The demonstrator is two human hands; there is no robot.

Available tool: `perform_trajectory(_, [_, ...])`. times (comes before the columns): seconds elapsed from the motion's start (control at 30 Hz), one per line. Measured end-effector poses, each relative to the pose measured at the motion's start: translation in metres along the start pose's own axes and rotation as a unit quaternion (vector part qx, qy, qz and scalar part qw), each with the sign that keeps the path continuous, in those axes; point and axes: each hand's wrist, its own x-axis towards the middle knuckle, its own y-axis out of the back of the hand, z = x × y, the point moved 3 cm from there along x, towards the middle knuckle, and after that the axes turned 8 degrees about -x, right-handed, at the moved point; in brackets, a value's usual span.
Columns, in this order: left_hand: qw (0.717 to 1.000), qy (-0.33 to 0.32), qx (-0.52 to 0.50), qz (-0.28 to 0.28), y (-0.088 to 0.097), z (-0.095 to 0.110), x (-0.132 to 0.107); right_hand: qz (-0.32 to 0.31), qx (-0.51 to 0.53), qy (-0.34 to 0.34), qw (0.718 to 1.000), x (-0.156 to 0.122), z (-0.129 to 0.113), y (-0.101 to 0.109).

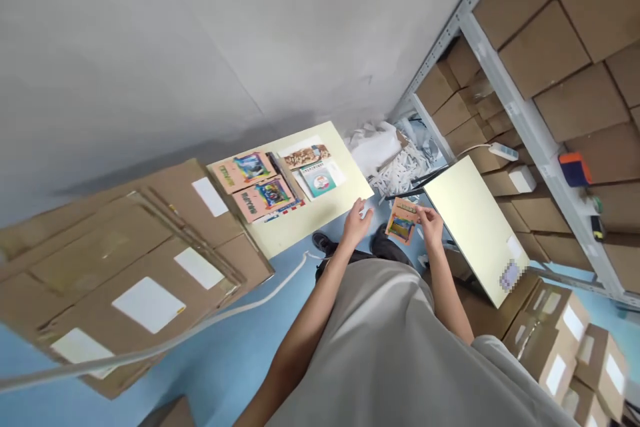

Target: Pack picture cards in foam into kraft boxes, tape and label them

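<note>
My right hand (431, 227) pinches the edge of a thin orange booklet (401, 221) with a colourful picture on its cover, holding it in the air between two tables. My left hand (357, 223) is empty, its fingers apart, near the front right corner of the pale yellow table (290, 230). On that table lie two stacks of similar orange booklets, a back stack (245, 170) and a front stack (265, 200). Right of them are a white and teal booklet (319, 180) and a brown-patterned one (307, 155).
Large cardboard boxes (165, 260) stand left of the table. A second pale table (465, 213) is at my right. Shredded paper (405, 170) lies between the tables. A metal shelf (510, 93) holds many boxes. A white cable (260, 300) crosses above the blue floor (225, 360).
</note>
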Motion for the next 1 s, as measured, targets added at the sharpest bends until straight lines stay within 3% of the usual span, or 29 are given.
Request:
perform_trajectory(0.13, [0.987, 0.025, 0.032, -0.154, -0.076, -0.003, 0.0, 0.015, 0.139, -0.054, 0.989, 0.011, 0.026, 0.042])
perform_trajectory(0.27, [0.967, 0.032, 0.016, -0.252, -0.178, -0.01, 0.003, 0.058, 0.222, -0.072, 0.971, 0.053, 0.056, 0.106])
perform_trajectory(0.43, [0.964, 0.048, 0.007, -0.262, -0.317, -0.024, 0.011, 0.088, 0.231, -0.072, 0.966, 0.104, 0.103, 0.209])
perform_trajectory(0.53, [0.963, 0.044, 0.013, -0.266, -0.389, -0.029, 0.01, 0.168, 0.157, -0.064, 0.971, 0.113, 0.123, 0.266])
perform_trajectory(0.6, [0.965, 0.031, 0.016, -0.261, -0.427, -0.03, 0.005, 0.223, 0.095, -0.038, 0.969, 0.11, 0.126, 0.295])
perform_trajectory(0.67, [0.966, 0.013, 0.029, -0.256, -0.458, -0.032, -0.003, 0.221, 0.081, -0.016, 0.972, 0.108, 0.122, 0.31])
perform_trajectory(0.77, [0.954, -0.022, 0.073, -0.292, -0.491, -0.032, -0.024, 0.163, 0.143, -0.027, 0.976, 0.112, 0.117, 0.313])
perform_trajectory(0.93, [0.875, -0.169, 0.192, -0.411, -0.526, -0.025, -0.057, 0.21, 0.209, -0.065, 0.953, 0.128, 0.129, 0.328])
perform_trajectory(1.0, [0.857, -0.198, 0.232, -0.416, -0.533, -0.025, -0.055, 0.22, 0.23, -0.068, 0.946, 0.133, 0.138, 0.342])
